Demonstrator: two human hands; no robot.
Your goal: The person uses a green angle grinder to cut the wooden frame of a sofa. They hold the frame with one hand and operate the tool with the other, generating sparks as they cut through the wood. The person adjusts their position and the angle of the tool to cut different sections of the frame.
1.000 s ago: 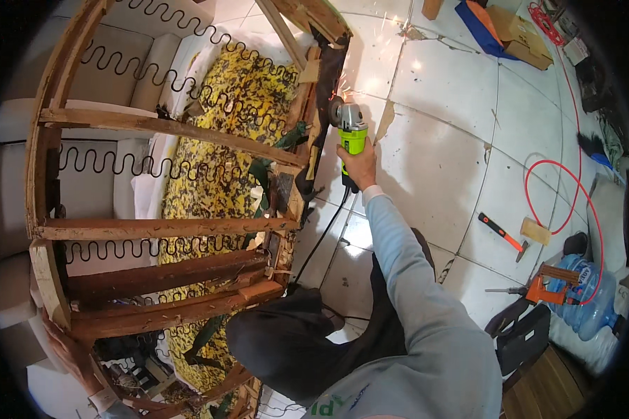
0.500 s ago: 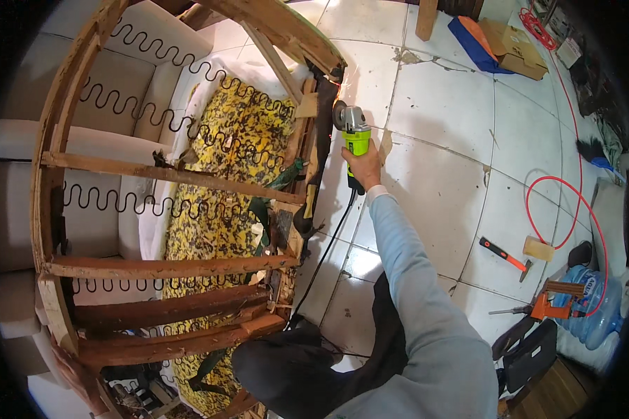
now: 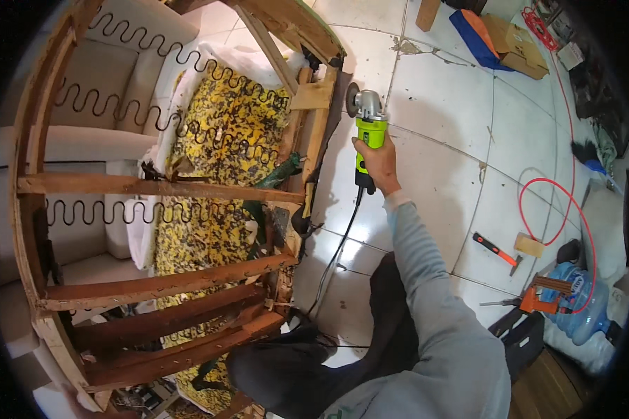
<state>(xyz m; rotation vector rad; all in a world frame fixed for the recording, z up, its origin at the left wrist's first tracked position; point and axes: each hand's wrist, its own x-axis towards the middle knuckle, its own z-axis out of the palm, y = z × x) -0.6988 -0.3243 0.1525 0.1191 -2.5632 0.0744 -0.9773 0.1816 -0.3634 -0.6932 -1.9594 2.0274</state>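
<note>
My right hand (image 3: 379, 162) is wrapped around the bright green body of an angle grinder (image 3: 372, 134). The grinder's metal head and dark disc (image 3: 353, 100) point away from me, and a black cord trails from its near end. The disc stands a little to the right of the wooden sofa frame (image 3: 317, 96), apart from it, with a dark strip of fabric (image 3: 337, 105) along the frame's edge between them. Wavy springs (image 3: 154, 42) cross the frame, and behind them lies yellow and black mottled foam (image 3: 206, 237). My left hand is out of sight.
On the tiled floor at right lie a hammer (image 3: 497, 251), a wooden block (image 3: 529, 245), an orange tool (image 3: 539, 299) and a red hose (image 3: 586, 230). Beside them is a blue water bottle (image 3: 580, 307). A cardboard box (image 3: 517, 45) sits at far right. Pale sofas (image 3: 91, 77) stand at left.
My right hand has drawn the grinder right and slightly nearer, away from the frame's edge. Orange glowing specks that showed near the disc are gone. The view has shifted slightly.
</note>
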